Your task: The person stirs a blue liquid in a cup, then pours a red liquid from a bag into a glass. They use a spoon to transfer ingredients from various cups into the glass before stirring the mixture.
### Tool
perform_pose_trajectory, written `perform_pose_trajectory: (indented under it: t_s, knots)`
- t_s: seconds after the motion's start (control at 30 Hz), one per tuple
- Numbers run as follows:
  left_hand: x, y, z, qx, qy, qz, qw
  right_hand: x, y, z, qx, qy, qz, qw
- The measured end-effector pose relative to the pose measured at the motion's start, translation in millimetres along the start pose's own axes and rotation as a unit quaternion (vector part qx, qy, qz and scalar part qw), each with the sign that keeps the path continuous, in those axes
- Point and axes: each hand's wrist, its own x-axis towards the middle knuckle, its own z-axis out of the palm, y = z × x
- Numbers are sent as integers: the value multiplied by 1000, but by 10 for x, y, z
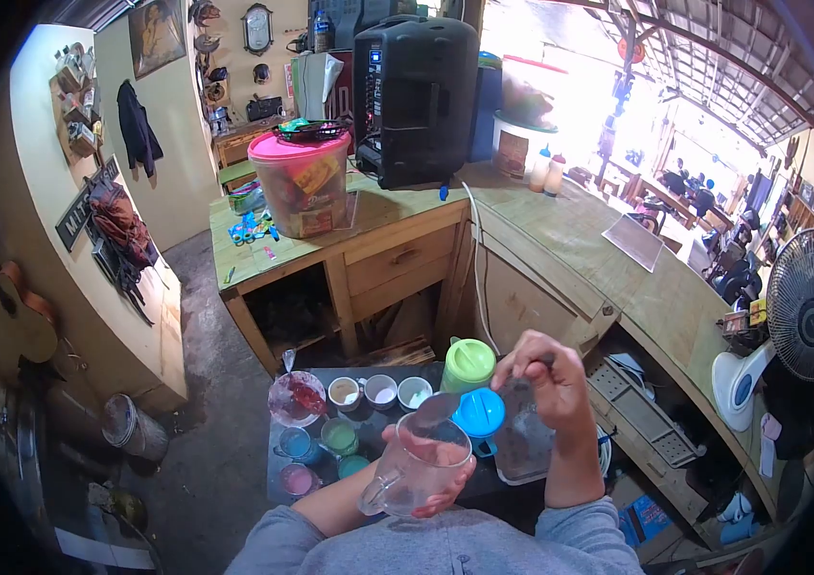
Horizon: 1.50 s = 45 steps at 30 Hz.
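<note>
My left hand [445,496] is wrapped around a clear glass mug [417,470], held tilted in front of my chest. Above its rim is the grey, rounded bowl of what looks like a spoon [435,410]. My right hand [549,379] is raised to the right, fingers closed in a pinch at the spoon's handle end. Beneath on a dark low table [278,450] stand a blue-lidded pitcher [479,412] and a green-lidded pitcher [469,362]. Small cups with pale contents [380,392] line up left of them. Cups of blue [297,444], green [340,436] and pink liquid [299,479] sit nearer.
A bowl with red contents [287,402] and a spoon stands at the table's left. A clear tray [527,460] lies right. Behind, a wooden counter [560,240] carries a black speaker [417,105] and a pink-lidded bucket [302,182]. A fan [807,307] stands far right.
</note>
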Motion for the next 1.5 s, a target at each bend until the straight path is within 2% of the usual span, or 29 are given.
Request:
perform_pose_trajectory:
  t_s: [0.07, 0.13, 0.23, 0.27, 0.33, 0.37, 0.43, 0.47, 0.53, 0.6, 0.63, 0.7, 0.73, 0.77, 0.83, 0.87, 0.93, 0.97, 1.0, 1.03, 1.07, 1.13, 1.27, 1.3, 1.33, 1.37, 1.4, 1.43, 1.5]
  knots:
    - [-2, -2, 48, -6, 7, 0, 1000, -3, 14, 63, -86, -128, 54, 987]
    - [34, -13, 228, 35, 143, 49, 988, -7, 14, 36, -73, -89, 40, 993]
    - [-29, 55, 171, 79, 126, 35, 988, -59, 54, -87, -29, 42, 12, 999]
    - [-45, 69, 191, 80, 126, 36, 988, -57, 72, -66, -28, 41, 12, 999]
    - [-80, 118, 281, 137, 207, 42, 968, -52, 103, -2, -104, -78, 56, 990]
    - [-65, 146, 340, 136, 207, 42, 968, -65, 103, -5, -104, -78, 56, 990]
    - [-7, 178, 474, 241, 364, 53, 898, -96, 91, -24, -106, -13, 85, 991]
    - [-52, 182, 476, 242, 363, 52, 898, -103, 85, -40, -107, 19, 98, 989]
    - [-54, 180, 517, 319, 446, 32, 836, -137, 168, -148, -86, 48, 104, 990]
    - [-1, 170, 568, 323, 439, 35, 838, -147, 214, -34, -171, -83, 204, 960]
    - [6, 171, 569, 389, 442, 34, 808, -166, 232, 30, -131, -154, 208, 957]
    - [-3, 174, 600, 481, 463, 40, 743, -203, 169, -48, -153, -128, 221, 955]
    - [27, 161, 638, 481, 463, 40, 743, -234, 140, -117, -173, -104, 235, 951]
    - [78, 143, 695, 516, 496, 49, 697, -288, 137, -236, -111, -51, 233, 965]
    - [97, 113, 711, 579, 539, 68, 608, -324, 123, -216, -106, -67, 250, 960]
    - [106, 94, 717, 579, 539, 67, 608, -348, 120, -197, -101, -80, 266, 955]
    - [145, 56, 735, 692, 557, 48, 457, -367, 129, -90, -145, -124, 273, 943]
    - [146, 41, 739, 692, 557, 47, 457, -370, 105, -107, -110, -106, 289, 945]
    - [142, 22, 741, 739, 558, 43, 374, -376, 88, -134, -74, -89, 305, 945]
    - [143, 10, 747, 780, 555, 40, 288, -401, 85, -230, -13, -16, 304, 952]
    - [160, 5, 767, 780, 555, 40, 288, -406, 96, -223, -13, -17, 304, 952]
    - [196, -2, 803, 861, 489, -2, 140, -443, 118, -183, -36, 5, 254, 967]
    - [131, -12, 705, 892, 438, 66, 90, -477, 47, 9, -134, -104, 271, 947]
    - [76, 6, 670, 902, 418, 88, 67, -513, -6, -42, -96, -53, 238, 965]
    - [45, 18, 648, 910, 397, 108, 44, -551, 6, -47, -96, -54, 239, 965]
    - [38, 23, 644, 909, 399, 109, 45, -603, 21, -45, -85, -35, 159, 983]
    - [36, 29, 647, 922, 371, 105, 1, -636, 30, -40, -72, -15, 78, 994]
    - [35, 29, 652, 933, 343, 100, -43, -610, -54, 93, -134, -47, 117, 983]
    - [74, 31, 626, 931, 340, 126, -45, -539, -111, 275, -159, -76, 114, 978]
